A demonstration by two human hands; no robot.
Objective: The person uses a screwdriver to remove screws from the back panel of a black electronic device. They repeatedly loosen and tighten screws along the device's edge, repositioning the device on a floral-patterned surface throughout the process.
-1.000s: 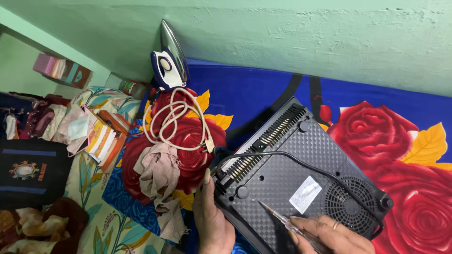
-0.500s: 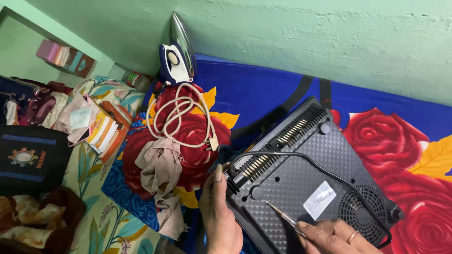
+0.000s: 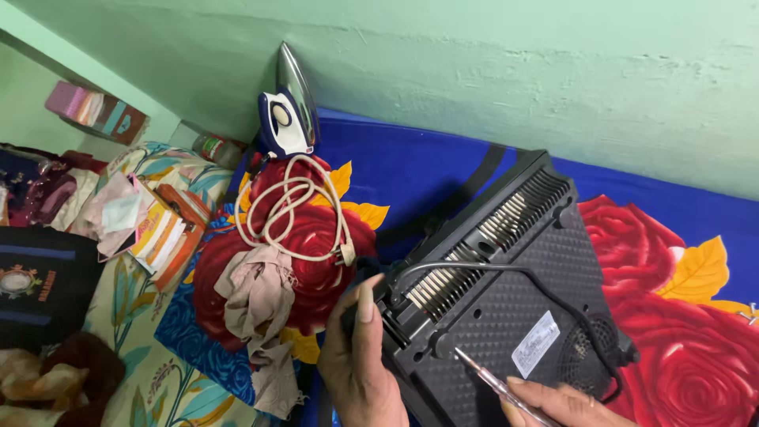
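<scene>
- Lying at far left of the frame: dark bag (image 3: pixel 35 285), heap of clothes and papers (image 3: pixel 134 225) on a floral sheet (image 3: pixel 158 379).
- Standing upright in the upper left-centre against the green wall (image 3: pixel 490 71): blue-and-white clothes iron (image 3: pixel 286 111), its cream cord (image 3: pixel 296 209) looped loosely below, beige rag (image 3: pixel 257 296) crumpled under that.
- Gripping at lower centre: left hand (image 3: pixel 360 360), thumb up, clasped on the near left corner of the black appliance (image 3: pixel 506 292).
- Resting upside down on the rose-print blue blanket (image 3: pixel 680 261), centre to right of frame: that appliance, vent slots and white label showing, long axis running from lower left to upper right, away from both hands; black power cable (image 3: pixel 490 269) draped across its underside.
- Pinching at the bottom edge, right of centre: right hand (image 3: pixel 561 403), mostly cut off, closed on a thin screwdriver (image 3: pixel 482 374), tip aimed up-left toward a foot near the appliance's lower edge; contact with it not clear.
- Nearer to that foot: right hand with tool; left only steadying the corner.
</scene>
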